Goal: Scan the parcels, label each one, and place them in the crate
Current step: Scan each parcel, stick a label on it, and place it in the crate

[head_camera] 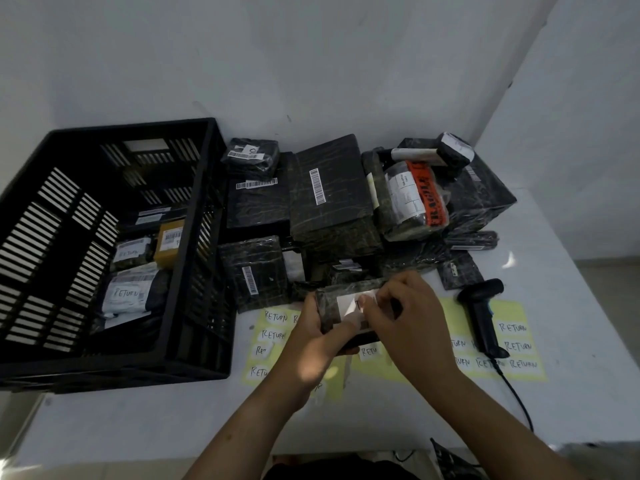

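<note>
A small dark wrapped parcel (330, 308) is held just above the table's front middle. My left hand (317, 336) grips its left end and underside. My right hand (403, 320) lies over its right part, fingertips pressing a white label (349, 304) onto its top. A black slatted crate (104, 258) stands at the left and holds several parcels, two with white RETURN labels (126, 294). The black barcode scanner (483, 315) lies on the table to the right of my hands, its cable trailing off the front edge.
A pile of several black wrapped parcels (329, 199) fills the table behind my hands; one carries an orange FRAGILE tape (424, 192). Yellow backing sheets with handwritten RETURN stickers (512, 346) lie under and beside my hands. The white wall stands right behind the pile.
</note>
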`<state>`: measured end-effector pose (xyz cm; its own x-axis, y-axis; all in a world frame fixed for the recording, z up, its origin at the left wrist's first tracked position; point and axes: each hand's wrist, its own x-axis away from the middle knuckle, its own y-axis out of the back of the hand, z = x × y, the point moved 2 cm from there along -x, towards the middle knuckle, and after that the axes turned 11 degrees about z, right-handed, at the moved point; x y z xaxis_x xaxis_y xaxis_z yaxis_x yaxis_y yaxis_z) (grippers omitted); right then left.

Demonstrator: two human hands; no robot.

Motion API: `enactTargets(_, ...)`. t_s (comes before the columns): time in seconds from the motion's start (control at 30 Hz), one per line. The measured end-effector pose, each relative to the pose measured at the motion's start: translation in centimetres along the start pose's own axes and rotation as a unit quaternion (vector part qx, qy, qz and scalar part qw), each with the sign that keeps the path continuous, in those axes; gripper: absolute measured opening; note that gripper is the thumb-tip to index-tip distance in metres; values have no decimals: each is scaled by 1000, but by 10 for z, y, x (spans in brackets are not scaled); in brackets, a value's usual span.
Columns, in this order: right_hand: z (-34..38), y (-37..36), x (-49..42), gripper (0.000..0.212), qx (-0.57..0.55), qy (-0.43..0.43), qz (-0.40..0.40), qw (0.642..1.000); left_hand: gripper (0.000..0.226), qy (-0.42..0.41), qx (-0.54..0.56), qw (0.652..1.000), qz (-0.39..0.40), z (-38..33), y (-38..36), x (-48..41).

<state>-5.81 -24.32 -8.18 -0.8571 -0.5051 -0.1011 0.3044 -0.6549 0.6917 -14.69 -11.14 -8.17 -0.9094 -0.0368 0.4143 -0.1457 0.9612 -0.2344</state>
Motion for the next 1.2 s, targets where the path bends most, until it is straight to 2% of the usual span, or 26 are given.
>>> enactTargets(0.17,0,3,0,31,6,2,4,1000,37,-17,-8,1000,-14,-3,-3,-3)
enactTargets(0.3,-1,3,1,28,-5,11,3,1000,17,-17,-11,998,-59,-5,-2,-7)
enactTargets(0.4,-1,2,3,25,-13,5,-21,1000,25,-21,-24,997,-64,-7,-2,-10)
enactTargets(0.53,-8,10,2,44,-115,-89,-63,987,22,-18,-10,997,-79,-8,0,-11)
enactTargets(0.63,-11,10,-3,39,-220,-122,29,967,16,-35,7,994,-99,-7,2,-11)
enactTargets(0.7,-8,8,-3,39,-197,-106,74,972,15,-59,-22,993,-102,-8,1,-12)
enactTargets(0.8,0,6,-1,33,-146,-86,61,984,10,-80,-96,987,-97,-13,-3,-12)
enactTargets(1.0,0,3,-2,29,-218,-108,66,968,28,-114,-159,975,-107,-20,-1,-15)
enactTargets(1.13,3,6,-5,22,-228,-104,44,967,11,-121,-190,969,-104,-23,-2,-16)
enactTargets(1.2,2,8,-8,23,-227,-112,40,967,13,-121,-202,967,-99,-25,-3,-18)
